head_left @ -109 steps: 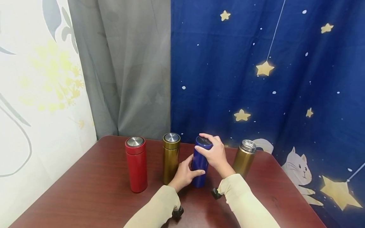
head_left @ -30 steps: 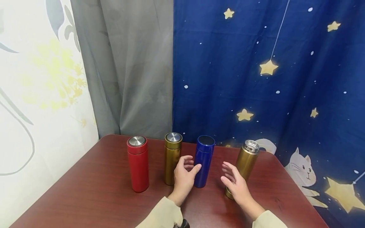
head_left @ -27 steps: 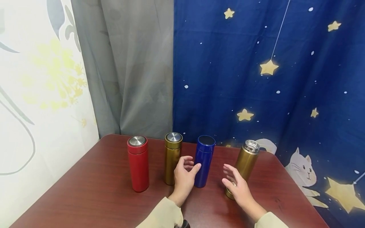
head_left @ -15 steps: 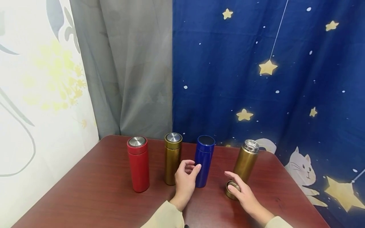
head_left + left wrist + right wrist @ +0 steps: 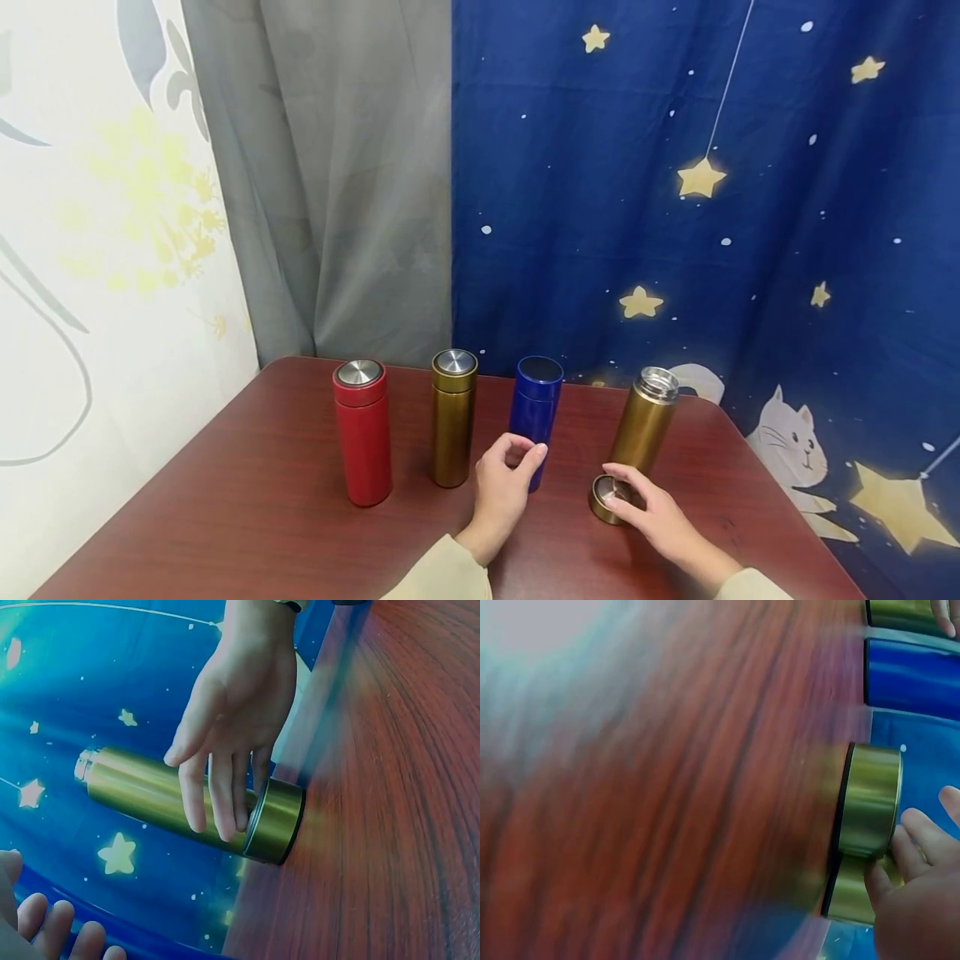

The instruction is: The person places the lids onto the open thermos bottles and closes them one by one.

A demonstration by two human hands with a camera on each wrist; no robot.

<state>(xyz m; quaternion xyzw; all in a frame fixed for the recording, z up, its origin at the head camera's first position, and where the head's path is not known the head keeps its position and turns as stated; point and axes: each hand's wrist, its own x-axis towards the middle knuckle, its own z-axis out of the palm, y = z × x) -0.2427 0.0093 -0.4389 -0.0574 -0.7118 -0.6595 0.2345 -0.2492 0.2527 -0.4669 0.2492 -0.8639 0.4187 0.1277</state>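
My right hand (image 5: 660,517) hovers low at the gold lid (image 5: 602,503), thumb and fingers spread over it. In the left wrist view the fingers of that right hand (image 5: 244,705) point down, extended, beside the gold lid (image 5: 276,825). Just behind the lid an uncapped gold thermos (image 5: 643,429) stands upright, its steel neck bare. My left hand (image 5: 501,498) hangs in front of the capped blue thermos (image 5: 537,400), fingers loosely bent and holding nothing. It covers part of the blue body; contact cannot be told.
A capped gold thermos (image 5: 453,425) and a capped red thermos (image 5: 363,442) stand upright to the left on the reddish wooden table (image 5: 225,500). A grey curtain (image 5: 360,183) and a blue star-patterned curtain (image 5: 562,167) hang behind the table's far edge.
Both hands have let go of the blue thermos. My right hand has come down to the gold lid, which has come into view. The left hand has shifted slightly right and nearer.
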